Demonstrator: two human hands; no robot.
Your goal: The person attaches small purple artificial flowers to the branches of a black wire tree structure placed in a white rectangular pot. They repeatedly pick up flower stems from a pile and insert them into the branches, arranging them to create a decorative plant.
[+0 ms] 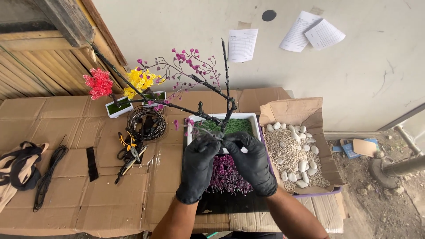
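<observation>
Both my hands wear black gloves. My left hand (197,169) and my right hand (252,163) meet over a white rectangular pot (253,116) lined with green turf, pinching a thin wire twig (207,133) with small purple buds. From the pot rises a black wire tree (226,95) with purple bud branches (186,59) spreading left. A pile of purple bud sprigs (226,175) lies on a dark sheet just below my hands.
A cardboard box (292,110) of gravel and white pebbles (292,157) sits right. Left lie a wire coil (146,121), pliers (129,152), small pots with red flowers (100,83) and yellow flowers (140,80), black cord (49,175) and a bag (17,166).
</observation>
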